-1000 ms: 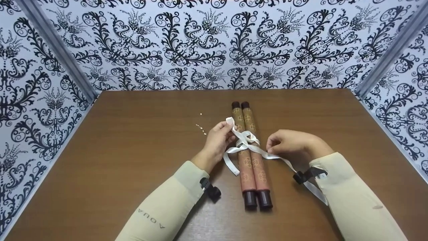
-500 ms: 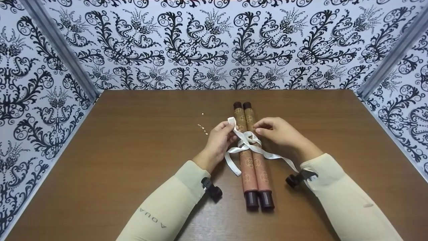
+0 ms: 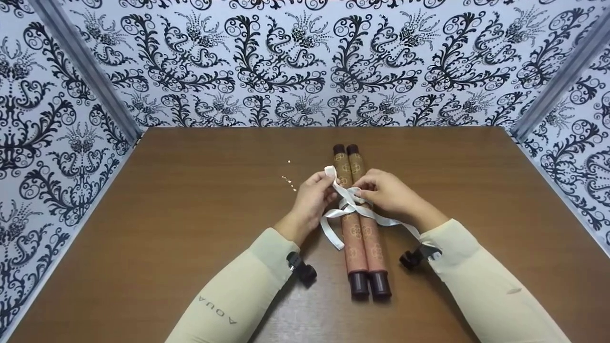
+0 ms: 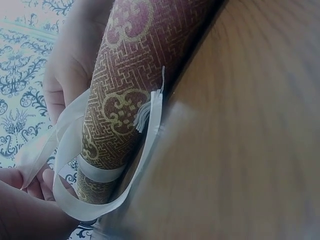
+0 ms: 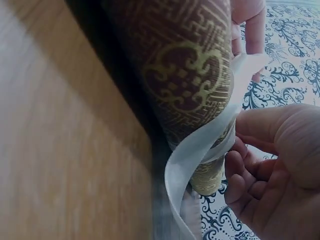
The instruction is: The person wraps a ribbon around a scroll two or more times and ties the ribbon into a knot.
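Note:
A two-roller scroll (image 3: 355, 238) in brown-red cloth with gold patterns and dark end caps lies lengthwise on the table. Round its middle runs a white ribbon (image 3: 387, 221), crossed on top with a small loop. My left hand (image 3: 310, 196) pinches one ribbon length left of the scroll, its folded tip standing above the thumb. My right hand (image 3: 388, 191) reaches over the right roller and pinches the loop near the crossing. In the left wrist view a frayed ribbon end (image 4: 155, 107) hangs beside the cloth. The right wrist view has the right fingers (image 5: 239, 167) curled against the ribbon band.
The brown wooden table (image 3: 190, 214) extends to both sides. A few small whitish marks (image 3: 289, 182) show left of the scroll. Black-and-white patterned walls (image 3: 295, 62) stand behind and at the sides. The ribbon's right tail trails towards the right wrist camera (image 3: 412, 258).
My right hand has left the ribbon's right tail, moved up and left across the scroll, and come down on the loop. The left hand has kept its hold on the ribbon.

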The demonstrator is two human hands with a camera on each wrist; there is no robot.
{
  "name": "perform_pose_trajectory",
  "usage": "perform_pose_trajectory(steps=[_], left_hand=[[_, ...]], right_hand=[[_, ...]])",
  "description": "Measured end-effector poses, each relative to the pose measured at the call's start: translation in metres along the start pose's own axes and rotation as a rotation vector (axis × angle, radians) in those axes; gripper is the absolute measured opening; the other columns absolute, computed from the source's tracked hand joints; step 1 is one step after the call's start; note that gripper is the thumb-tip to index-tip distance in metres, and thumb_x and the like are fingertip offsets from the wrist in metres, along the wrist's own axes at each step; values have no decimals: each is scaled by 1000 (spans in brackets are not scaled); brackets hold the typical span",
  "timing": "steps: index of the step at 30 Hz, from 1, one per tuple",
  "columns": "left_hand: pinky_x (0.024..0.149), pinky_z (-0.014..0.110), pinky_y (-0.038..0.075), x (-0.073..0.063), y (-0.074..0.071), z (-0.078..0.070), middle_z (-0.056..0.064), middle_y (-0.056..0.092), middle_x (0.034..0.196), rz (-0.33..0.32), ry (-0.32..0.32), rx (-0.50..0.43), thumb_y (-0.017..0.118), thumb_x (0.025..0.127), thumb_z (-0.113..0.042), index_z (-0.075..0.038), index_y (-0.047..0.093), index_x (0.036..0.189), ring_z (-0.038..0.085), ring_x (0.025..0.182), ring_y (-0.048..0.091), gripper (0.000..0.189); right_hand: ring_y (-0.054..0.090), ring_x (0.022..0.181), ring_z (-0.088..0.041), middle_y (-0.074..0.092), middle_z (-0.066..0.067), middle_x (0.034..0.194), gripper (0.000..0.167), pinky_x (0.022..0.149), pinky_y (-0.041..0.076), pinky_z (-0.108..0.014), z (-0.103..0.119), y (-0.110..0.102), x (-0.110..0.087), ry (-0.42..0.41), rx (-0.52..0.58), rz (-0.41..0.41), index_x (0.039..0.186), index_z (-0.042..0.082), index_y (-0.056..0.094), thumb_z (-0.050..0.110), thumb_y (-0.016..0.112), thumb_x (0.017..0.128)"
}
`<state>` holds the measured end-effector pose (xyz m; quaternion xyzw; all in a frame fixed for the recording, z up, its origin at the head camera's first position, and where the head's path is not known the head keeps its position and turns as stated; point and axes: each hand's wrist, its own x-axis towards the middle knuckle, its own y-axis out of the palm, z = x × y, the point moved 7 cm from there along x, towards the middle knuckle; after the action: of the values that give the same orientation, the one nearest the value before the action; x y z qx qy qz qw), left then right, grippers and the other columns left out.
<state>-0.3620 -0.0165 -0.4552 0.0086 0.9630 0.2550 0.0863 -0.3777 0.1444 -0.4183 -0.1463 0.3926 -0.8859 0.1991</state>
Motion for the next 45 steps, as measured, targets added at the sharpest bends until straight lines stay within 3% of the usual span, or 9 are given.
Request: perform_pose_trajectory(steps=[4, 11, 18, 21, 29, 35, 39, 42, 45], left_hand=[[67, 19, 46, 0, 0, 0, -2, 62, 79, 7, 6, -1, 53, 105, -5, -12, 60, 89, 6, 70, 57, 19], [66, 19, 47, 1, -2, 0, -1, 62, 81, 0, 4, 4, 52, 106, -6, -10, 59, 93, 7, 72, 61, 16], [66, 17, 48, 4, -10, 2, 1, 61, 84, -68, 1, 88, 48, 107, -6, 3, 56, 110, 7, 74, 62, 12], [61, 15, 48, 2, -14, 2, 1, 59, 82, -105, -5, 128, 46, 107, -5, 2, 55, 108, 6, 69, 57, 11], [55, 17, 45, 1, -22, 5, 2, 57, 86, -171, -68, 278, 42, 108, -9, 0, 54, 107, 5, 58, 49, 14], [59, 18, 46, 0, -24, 3, 4, 52, 87, -201, -65, 308, 44, 107, -8, 3, 53, 119, 7, 60, 50, 19], [90, 28, 49, -2, -21, -9, 14, 56, 116, -243, 20, 379, 50, 105, -11, 7, 49, 131, 20, 99, 60, 32], [114, 38, 40, -7, -16, -25, 21, 52, 139, -269, 153, 507, 56, 102, -13, 7, 49, 139, 30, 132, 50, 42], [114, 45, 43, -14, 0, -40, 21, 59, 137, -170, 319, 707, 61, 100, -11, 4, 59, 134, 35, 130, 55, 37]], right_hand=[[61, 89, -19, 66, -7, 97, 6, 82, 52, -34, -3, 1, 0, 35, 94, 24, 96, 9, 76, 11, 71, 96], [63, 79, -18, 68, -7, 89, 11, 71, 55, -28, -7, 3, -2, 97, 344, 70, 99, -1, 71, 10, 71, 97], [62, 86, -17, 70, -8, 95, 12, 80, 54, -30, -11, -2, -1, 84, 338, 67, 101, -2, 71, 9, 71, 96], [64, 85, -16, 70, -5, 92, 13, 81, 56, -33, -12, -4, -2, 89, 386, 67, 102, -4, 70, 8, 71, 97], [66, 87, -13, 73, -2, 91, 11, 85, 54, -29, -19, -9, -1, 80, 361, 53, 102, -1, 71, 9, 71, 96], [65, 86, -14, 70, 1, 88, 14, 84, 53, -29, -22, -7, -1, 121, 458, 55, 103, -3, 69, 9, 71, 95], [66, 84, -14, 71, 1, 88, 13, 83, 55, -31, -22, -6, -1, 121, 476, 56, 103, -3, 68, 8, 70, 95], [67, 86, -14, 72, -1, 90, 15, 84, 55, -31, -22, -6, -1, 116, 494, 63, 104, -5, 67, 7, 70, 95], [66, 87, -14, 72, -2, 92, 14, 81, 54, -29, -21, -7, 0, 94, 461, 69, 104, -5, 68, 6, 69, 96]])
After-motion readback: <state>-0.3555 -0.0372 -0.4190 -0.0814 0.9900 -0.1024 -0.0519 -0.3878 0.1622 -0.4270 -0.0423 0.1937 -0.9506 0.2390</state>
